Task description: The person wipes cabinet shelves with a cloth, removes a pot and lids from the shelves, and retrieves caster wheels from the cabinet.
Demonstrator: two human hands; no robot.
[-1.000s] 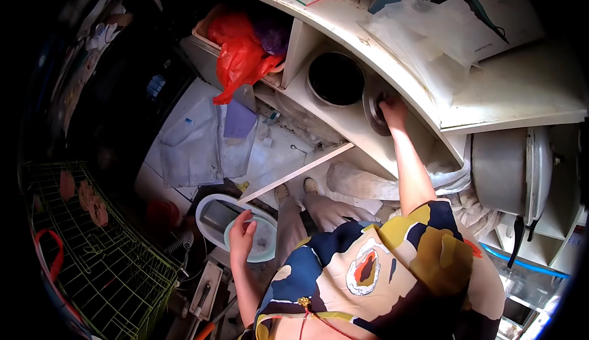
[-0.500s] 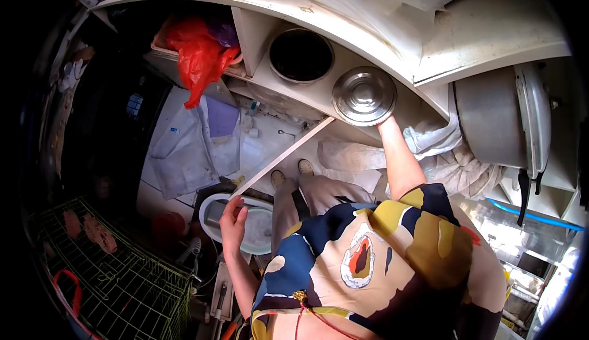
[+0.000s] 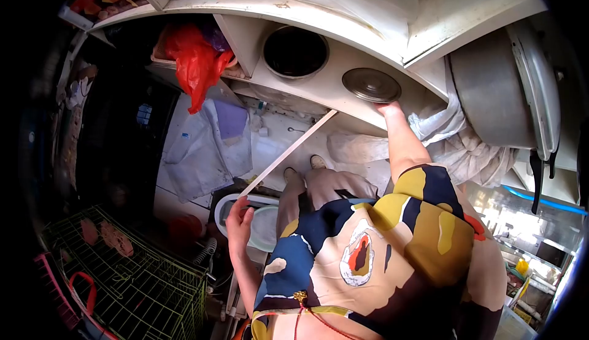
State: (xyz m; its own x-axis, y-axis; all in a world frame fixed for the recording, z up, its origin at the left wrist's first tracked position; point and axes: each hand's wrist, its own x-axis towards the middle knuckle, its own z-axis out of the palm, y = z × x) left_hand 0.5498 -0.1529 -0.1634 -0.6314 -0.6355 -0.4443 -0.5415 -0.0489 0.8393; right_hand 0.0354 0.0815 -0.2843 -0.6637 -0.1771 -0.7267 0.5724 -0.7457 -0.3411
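At far left is a green wire cage [image 3: 141, 285], with pinkish pieces [image 3: 113, 239] lying on its top. Farther right, a red bag [image 3: 199, 64] hangs over the edge of its compartment. The left hand [image 3: 239, 223] is just beside the tub [image 3: 219, 215], its grip loosely spread and holding nothing. In the tub, partly hidden by the sleeve, sits a pale green basin [image 3: 265, 226]. A strip [image 3: 288, 153] slants from near the tub up to the shelf [image 3: 337, 85]. On the shelf stands the pot [image 3: 296, 51], uncovered, its dark mouth facing up. Right of it, apart, the lid [image 3: 371, 82] is held over the shelf, ringed face upward; its long axis, as seen, runs left to right, dipping slightly rightward. The right hand [image 3: 388, 108] holds it from below at the near edge, its fingers hidden. Beyond lie white cloth [image 3: 432, 124] and a big pot [image 3: 491, 88].
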